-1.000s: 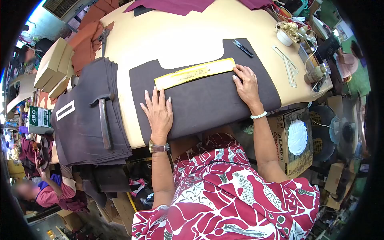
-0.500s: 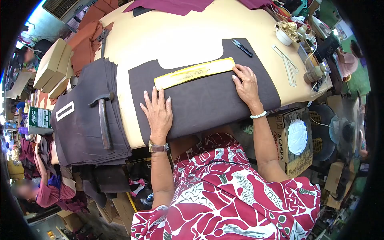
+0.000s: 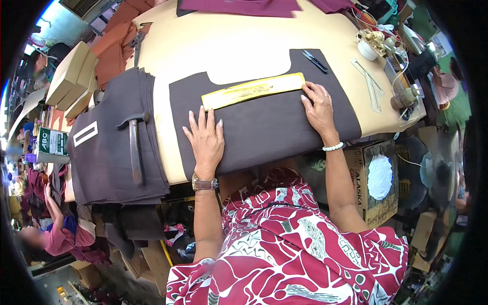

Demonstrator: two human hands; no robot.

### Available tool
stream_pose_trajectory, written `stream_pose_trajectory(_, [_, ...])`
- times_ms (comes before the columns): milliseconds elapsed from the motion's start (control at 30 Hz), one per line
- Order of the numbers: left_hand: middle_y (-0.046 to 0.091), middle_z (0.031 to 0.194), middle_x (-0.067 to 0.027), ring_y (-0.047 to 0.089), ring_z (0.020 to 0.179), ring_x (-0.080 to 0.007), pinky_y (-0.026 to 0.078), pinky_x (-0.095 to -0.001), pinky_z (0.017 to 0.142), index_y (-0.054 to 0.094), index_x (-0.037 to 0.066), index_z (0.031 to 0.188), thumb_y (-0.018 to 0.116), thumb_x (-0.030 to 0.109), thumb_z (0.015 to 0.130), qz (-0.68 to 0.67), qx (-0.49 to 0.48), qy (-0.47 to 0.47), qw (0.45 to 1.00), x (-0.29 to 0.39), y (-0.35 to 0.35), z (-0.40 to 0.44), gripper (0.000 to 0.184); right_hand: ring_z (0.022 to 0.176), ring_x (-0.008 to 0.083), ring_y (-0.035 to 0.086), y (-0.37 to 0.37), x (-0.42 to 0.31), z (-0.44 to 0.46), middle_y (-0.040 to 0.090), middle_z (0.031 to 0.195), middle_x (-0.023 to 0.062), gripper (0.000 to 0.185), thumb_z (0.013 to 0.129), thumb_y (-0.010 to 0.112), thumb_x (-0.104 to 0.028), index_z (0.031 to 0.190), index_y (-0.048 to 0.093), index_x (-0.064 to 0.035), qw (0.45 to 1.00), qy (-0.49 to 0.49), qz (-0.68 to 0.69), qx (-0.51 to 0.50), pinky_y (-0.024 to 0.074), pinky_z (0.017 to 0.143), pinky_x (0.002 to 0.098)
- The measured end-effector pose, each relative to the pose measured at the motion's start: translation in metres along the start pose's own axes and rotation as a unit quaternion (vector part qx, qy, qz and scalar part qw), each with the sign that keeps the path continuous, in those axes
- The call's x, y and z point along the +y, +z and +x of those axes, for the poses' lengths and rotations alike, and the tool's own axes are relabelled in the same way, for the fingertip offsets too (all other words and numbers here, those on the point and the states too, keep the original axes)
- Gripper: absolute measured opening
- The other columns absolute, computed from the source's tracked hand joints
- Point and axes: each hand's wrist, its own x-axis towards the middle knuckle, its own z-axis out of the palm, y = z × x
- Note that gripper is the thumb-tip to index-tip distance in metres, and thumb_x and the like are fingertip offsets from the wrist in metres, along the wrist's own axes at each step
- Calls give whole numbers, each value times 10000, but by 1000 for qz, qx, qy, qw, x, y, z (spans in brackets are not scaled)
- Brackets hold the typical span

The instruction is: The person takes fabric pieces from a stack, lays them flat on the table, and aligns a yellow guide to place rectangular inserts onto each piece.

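Observation:
A dark brown cut-out piece of fabric or leather (image 3: 264, 122) with a wide notch in its far edge lies flat before me. Across it, just below the notch, rests a slightly curved strip with yellow edges and dark smudges (image 3: 254, 90), like a pattern template. My left hand (image 3: 207, 137) lies flat on the brown piece, fingers spread, fingertips at or near the strip's left end. At the strip's right end, my right hand (image 3: 320, 108) rests with its fingertips against it, thumb apart from the fingers. Small thread snips (image 3: 315, 61) lie on the brown piece's upper right part.
A hammer (image 3: 134, 147) and a small white frame-shaped piece (image 3: 85, 133) lie on a stack of dark sheets (image 3: 112, 173) at left. Beyond are boxes (image 3: 68, 73). White rulers (image 3: 370, 86) and a white bowl (image 3: 367, 50) stand right. Another person (image 3: 63, 236) is at far left.
The view has shifted slightly, so the table's contents appear a little further right. Both hands keep their places on the brown piece and at the strip.

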Motion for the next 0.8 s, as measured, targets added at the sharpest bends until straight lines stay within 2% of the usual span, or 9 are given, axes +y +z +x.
stream_pose_trajectory(100, [340,1423,-125,223,1342,-381,182,-635,1034,417,112,1349,431,314,948,11,-2,1,1000,-3,0,-1,449,1172,305,446,0,-1,0,568,1181,79,313,839,582,-176,1119,619,-41,1000,-4,3,10,313,1005,433])
stream_pose_trajectory(200, [322,1433,-131,213,1343,-394,187,-637,1030,430,102,1335,432,287,944,57,8,17,998,2,-5,3,432,1143,307,456,1,-9,4,577,1138,87,300,828,589,-175,1097,619,-46,993,-56,-103,30,334,963,434])
stream_pose_trajectory(300, [425,1364,-104,252,1340,-351,202,-642,1023,481,58,1253,431,229,936,98,2,68,993,5,-15,16,363,1116,291,470,-2,-12,14,593,1091,80,260,837,569,-214,1031,634,-54,986,-93,-134,37,340,934,436])
stream_pose_trajectory(400, [528,1201,-88,367,1281,-318,213,-653,1010,515,45,1144,434,195,929,98,-11,86,991,9,-18,27,274,1051,268,532,-12,-3,23,634,1017,87,223,841,552,-216,902,664,-33,997,-48,-60,-23,371,921,428])
stream_pose_trajectory(500, [546,1115,-88,422,1222,-297,228,-651,1005,515,111,1211,453,198,922,113,14,121,986,13,-17,31,308,994,285,568,-32,39,29,639,1020,105,236,846,537,-219,894,664,-25,995,-5,-49,84,405,904,403])
stream_pose_trajectory(600, [534,1087,-125,446,1178,-298,242,-647,1000,528,135,1205,493,188,895,143,22,140,979,13,-15,31,317,946,312,581,-59,113,30,624,977,181,207,818,519,-130,900,651,7,970,63,-163,170,436,869,406])
stream_pose_trajectory(700, [532,1071,-126,439,1183,-299,239,-646,1004,551,116,1175,491,188,898,139,24,135,981,12,-15,32,293,947,330,570,-107,129,15,608,1035,149,276,839,587,-268,970,642,-31,927,208,-291,116,442,843,447])
stream_pose_trajectory(767, [530,1066,-121,438,1182,-299,241,-644,1004,559,111,1167,490,188,900,133,22,129,982,11,-14,30,286,981,332,561,-117,128,-3,607,1047,163,276,835,593,-264,960,640,-23,916,260,-295,78,440,852,441])
stream_pose_trajectory(800, [529,1064,-119,437,1182,-299,242,-644,1004,563,108,1163,489,188,901,131,23,128,983,11,-13,32,283,961,338,573,-119,128,-14,618,1015,167,265,837,586,-250,961,638,-21,924,244,-286,74,449,838,442])
